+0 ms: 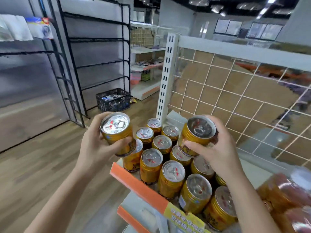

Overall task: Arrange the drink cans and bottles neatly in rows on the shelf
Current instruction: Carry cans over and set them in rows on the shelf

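Note:
Several gold drink cans (170, 179) with silver pull-tab tops stand in rows on a white shelf (249, 167) with an orange front strip (139, 185). My left hand (96, 145) grips one gold can (116, 132), tilted, in the air left of the shelf's end. My right hand (217, 148) grips another gold can (196, 135), tilted, just above the standing cans near the back of the rows. Orange-brown bottles (286, 197) lie blurred at the lower right edge of the shelf.
A white wire-grid back panel (235, 98) and slotted upright post (165, 78) bound the shelf behind. Black metal racks (97, 47) stand at left over a wooden floor. A black crate (113, 100) of goods sits on the floor beyond.

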`<action>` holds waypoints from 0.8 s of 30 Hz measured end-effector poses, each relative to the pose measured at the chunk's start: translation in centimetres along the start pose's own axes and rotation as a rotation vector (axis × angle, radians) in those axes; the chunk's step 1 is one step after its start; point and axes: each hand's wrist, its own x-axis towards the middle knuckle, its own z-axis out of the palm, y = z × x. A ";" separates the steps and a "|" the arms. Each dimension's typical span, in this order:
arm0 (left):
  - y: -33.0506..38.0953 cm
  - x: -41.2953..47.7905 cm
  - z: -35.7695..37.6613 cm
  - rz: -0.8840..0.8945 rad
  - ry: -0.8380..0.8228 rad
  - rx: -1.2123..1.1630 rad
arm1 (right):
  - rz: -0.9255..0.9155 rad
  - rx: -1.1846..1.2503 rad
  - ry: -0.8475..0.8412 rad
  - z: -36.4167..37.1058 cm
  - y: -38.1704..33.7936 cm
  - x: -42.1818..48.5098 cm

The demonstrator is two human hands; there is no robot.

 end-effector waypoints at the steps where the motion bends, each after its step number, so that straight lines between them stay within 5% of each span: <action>1: -0.4 1.6 0.6 0.017 -0.030 -0.004 | 0.011 -0.011 0.018 0.3 0.2 0.9; 13: -7.9 18.0 9.8 -0.019 -0.365 -0.162 | 0.269 -0.176 0.137 3.6 3.6 12.2; 24: -15.1 19.3 14.7 -0.065 -0.789 -0.042 | 0.579 -0.362 -0.196 5.9 10.3 16.0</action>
